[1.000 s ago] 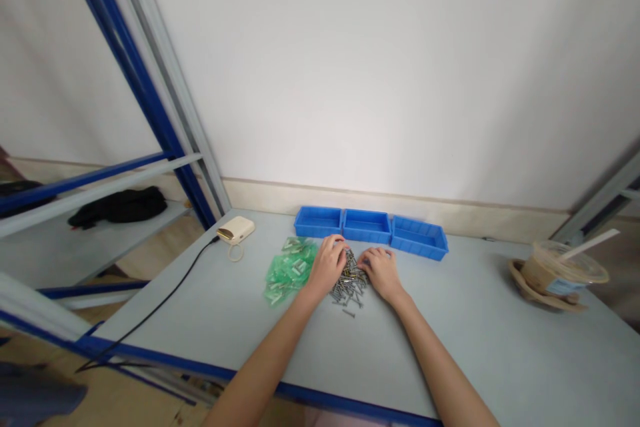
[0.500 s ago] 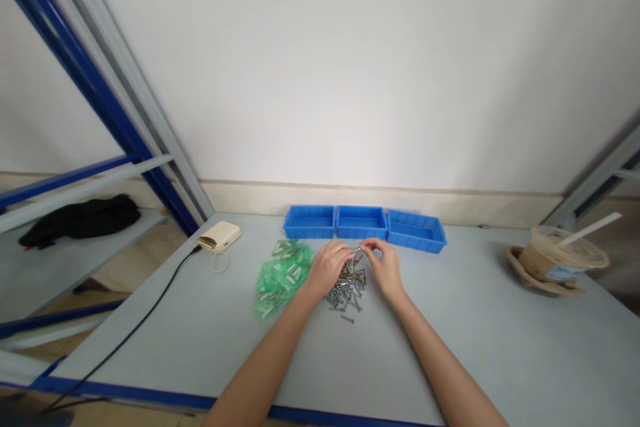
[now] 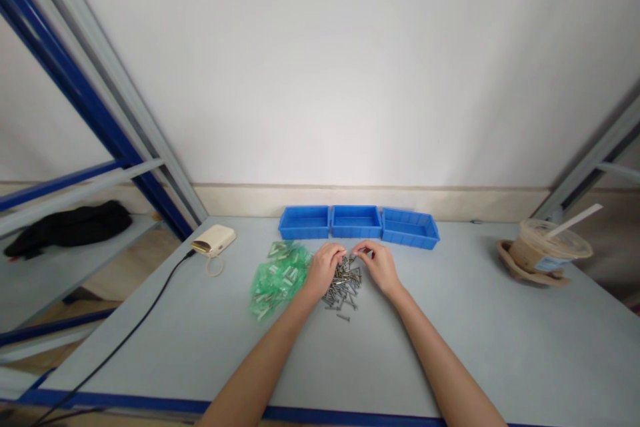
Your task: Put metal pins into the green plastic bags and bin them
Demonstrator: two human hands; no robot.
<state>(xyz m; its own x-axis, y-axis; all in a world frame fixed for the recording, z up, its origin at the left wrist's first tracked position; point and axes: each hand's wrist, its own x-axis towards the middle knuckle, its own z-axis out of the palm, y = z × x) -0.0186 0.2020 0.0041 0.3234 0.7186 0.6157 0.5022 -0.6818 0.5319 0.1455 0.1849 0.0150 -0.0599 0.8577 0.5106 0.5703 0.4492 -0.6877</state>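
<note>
Loose metal screws [image 3: 344, 292] lie in a heap on the table, with a single one a little nearer to me. Over the heap's left and far side, my left hand [image 3: 323, 269] is closed, its fingertips bent down; what they hold is hidden. My right hand [image 3: 380, 267] pinches at the far right edge of the heap, where a small screw shows at the thumb and index fingertip. Both sets of fingertips are close together but apart. Left of my left hand lies a green plastic bag [image 3: 274, 285] with pale pieces showing through.
Behind the heap stand three blue bins in a row: left [image 3: 305, 232], middle [image 3: 355, 231] and right [image 3: 410, 237]. A white device [image 3: 215, 239] with a black cable [image 3: 135, 327] lies at left. At right, a drink cup [image 3: 540, 250] sits in a cardboard holder [image 3: 520, 272].
The shiny screw seen between my two hands is no longer visible there. My right fingertips have dropped slightly toward the heap. The whole view has shifted a little.
</note>
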